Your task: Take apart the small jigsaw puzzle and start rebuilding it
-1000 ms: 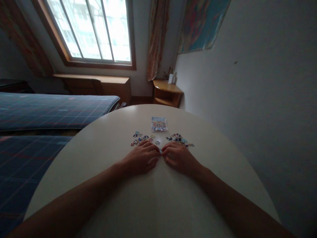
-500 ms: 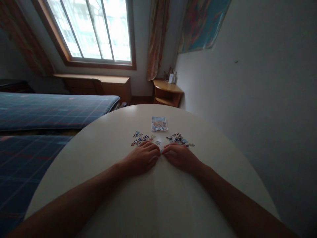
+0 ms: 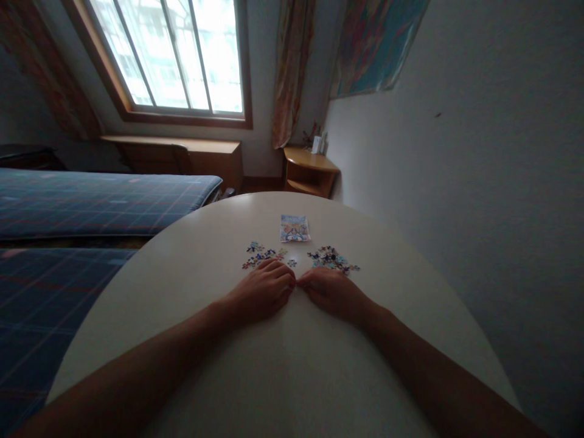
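Two puzzle-piece piles (image 3: pixel 332 258) on table (image 3: pixel 292 365); printed sheet (image 3: pixel 294 229), possibly packet.

A home bedroom is suggested by plaid mattresses (image 3: pixel 91 204) left of the left hand (image 3: pixel 264 289). Beyond it, a desk (image 3: pixel 214 163) is set beneath a window (image 3: pixel 198 58) flanked by curtains (image 3: pixel 289 79)

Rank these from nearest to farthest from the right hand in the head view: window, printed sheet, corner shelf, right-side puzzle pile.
From the right hand:
1. Right-side puzzle pile: just beyond the fingers.
2. Printed sheet: farther up the table, slightly left.
3. Corner shelf: past the table's far edge.
4. Window: far wall, left.
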